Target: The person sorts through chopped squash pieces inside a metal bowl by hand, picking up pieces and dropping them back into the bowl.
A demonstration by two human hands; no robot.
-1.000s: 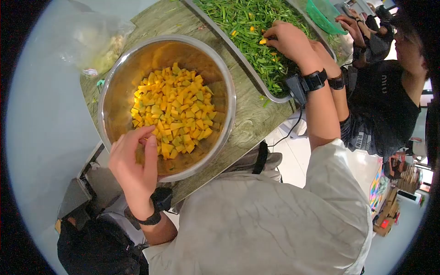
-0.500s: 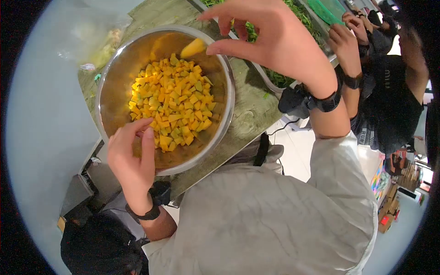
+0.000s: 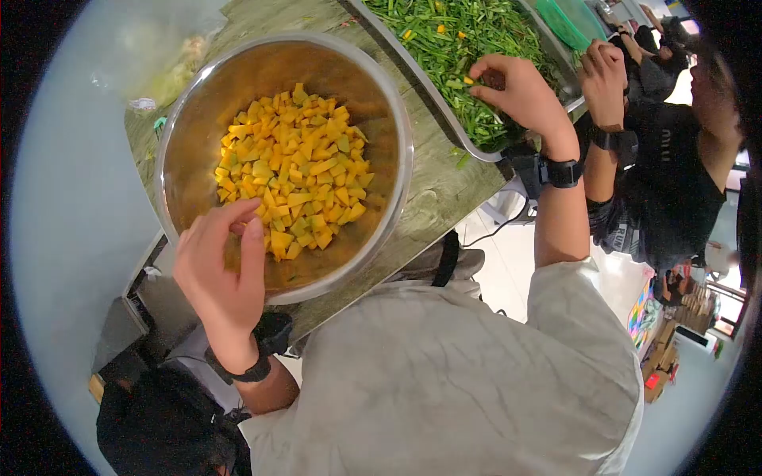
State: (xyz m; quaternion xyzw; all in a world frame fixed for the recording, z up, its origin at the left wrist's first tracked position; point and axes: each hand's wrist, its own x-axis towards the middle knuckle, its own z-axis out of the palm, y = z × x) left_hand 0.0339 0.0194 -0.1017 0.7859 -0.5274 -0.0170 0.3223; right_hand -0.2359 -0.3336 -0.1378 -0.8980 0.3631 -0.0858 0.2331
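My left hand (image 3: 226, 274) hangs over the near left rim of a steel bowl (image 3: 333, 289). Its fingers are loosely curled, thumb and forefinger tips apart, with nothing visible between them. Inside the bowl lies a heap of diced yellow-orange pumpkin (image 3: 298, 170), some cubes with green edges. My right hand (image 3: 520, 94) is over a metal tray (image 3: 444, 111) filled with chopped greens (image 3: 484, 32). Thumb and forefinger stand apart around a small pumpkin cube (image 3: 468, 80) just beyond their tips; contact is not visible. More yellow bits (image 3: 441, 28) lie on the greens.
The bowl and tray share a wood-patterned table (image 3: 432, 186). A green basket (image 3: 567, 24) stands beyond the tray. A co-worker in black (image 3: 667, 182) is on the right, one hand (image 3: 602, 79) near the tray's edge. A plastic bag (image 3: 171, 75) lies at the upper left.
My right hand has moved right, from above the bowl to the tray of greens. A yellow pumpkin piece seen by its fingertips over the bowl is no longer there. My left hand has barely moved.
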